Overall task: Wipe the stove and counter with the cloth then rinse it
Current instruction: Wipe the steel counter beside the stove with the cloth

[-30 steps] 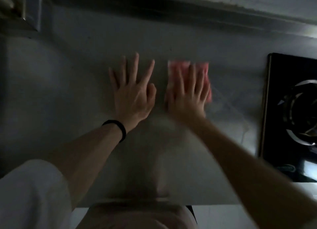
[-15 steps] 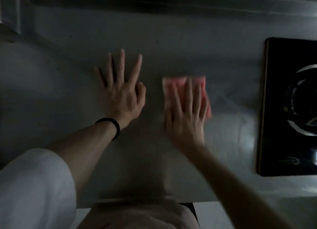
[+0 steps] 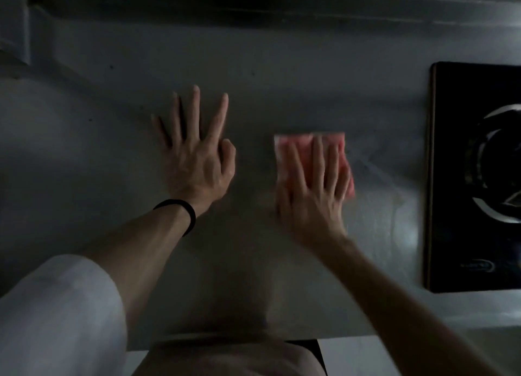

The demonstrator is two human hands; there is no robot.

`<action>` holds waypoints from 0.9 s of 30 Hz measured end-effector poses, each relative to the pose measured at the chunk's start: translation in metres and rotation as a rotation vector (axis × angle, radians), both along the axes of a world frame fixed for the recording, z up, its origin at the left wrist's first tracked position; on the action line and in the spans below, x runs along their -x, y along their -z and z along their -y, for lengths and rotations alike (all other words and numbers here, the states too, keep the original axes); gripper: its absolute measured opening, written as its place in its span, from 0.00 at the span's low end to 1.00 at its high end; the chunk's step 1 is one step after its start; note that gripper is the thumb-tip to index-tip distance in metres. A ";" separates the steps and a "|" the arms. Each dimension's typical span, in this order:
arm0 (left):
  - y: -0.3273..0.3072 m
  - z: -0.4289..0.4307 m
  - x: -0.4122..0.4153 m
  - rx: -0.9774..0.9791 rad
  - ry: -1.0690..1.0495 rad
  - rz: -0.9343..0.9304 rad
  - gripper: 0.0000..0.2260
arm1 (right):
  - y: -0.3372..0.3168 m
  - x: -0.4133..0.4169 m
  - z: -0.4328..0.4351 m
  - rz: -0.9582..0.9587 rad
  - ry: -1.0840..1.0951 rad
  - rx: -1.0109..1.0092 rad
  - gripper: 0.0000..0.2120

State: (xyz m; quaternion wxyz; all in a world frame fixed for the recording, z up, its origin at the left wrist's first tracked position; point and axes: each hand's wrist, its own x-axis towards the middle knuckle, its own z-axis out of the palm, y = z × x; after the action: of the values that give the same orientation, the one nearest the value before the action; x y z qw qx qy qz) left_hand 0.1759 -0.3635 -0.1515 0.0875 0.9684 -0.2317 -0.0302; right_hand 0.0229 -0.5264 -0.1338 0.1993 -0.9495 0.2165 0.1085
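A folded pink cloth (image 3: pixel 293 143) lies on the grey counter (image 3: pixel 282 93) in dim light. My right hand (image 3: pixel 313 189) presses flat on the cloth with straight fingers and covers most of it. My left hand (image 3: pixel 197 155) rests flat on the bare counter to the cloth's left, fingers spread, with a black band on its wrist. The black stove (image 3: pixel 476 178) with a round burner is set into the counter at the right edge, apart from the cloth.
The counter's front edge (image 3: pixel 253 334) runs just before my body. A raised back ledge (image 3: pixel 253 12) runs along the far side. A grey block-like shape (image 3: pixel 14 34) stands in the far left corner. A wet sheen (image 3: pixel 380 206) shows between cloth and stove.
My right hand has drawn the cloth nearer to me along the counter. My left hand has stayed flat in place. The view has shifted, showing more of the stove.
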 end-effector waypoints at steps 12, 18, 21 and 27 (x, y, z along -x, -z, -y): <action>-0.001 0.002 0.002 -0.032 -0.003 0.001 0.30 | 0.001 -0.114 0.059 0.029 0.029 0.075 0.30; -0.004 0.002 0.001 -0.008 -0.004 0.004 0.30 | -0.008 0.118 -0.068 -0.015 0.012 0.065 0.30; -0.005 0.002 0.000 -0.004 -0.002 -0.001 0.31 | -0.014 0.200 -0.116 -0.169 0.005 0.034 0.27; -0.005 0.002 0.000 -0.012 -0.003 0.006 0.31 | -0.003 0.132 -0.074 -0.049 0.017 0.048 0.30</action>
State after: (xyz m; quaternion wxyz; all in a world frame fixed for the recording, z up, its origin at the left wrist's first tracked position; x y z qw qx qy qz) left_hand 0.1756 -0.3655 -0.1466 0.0812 0.9693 -0.2303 -0.0285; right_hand -0.1087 -0.4526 -0.1304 0.1721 -0.9492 0.2321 0.1249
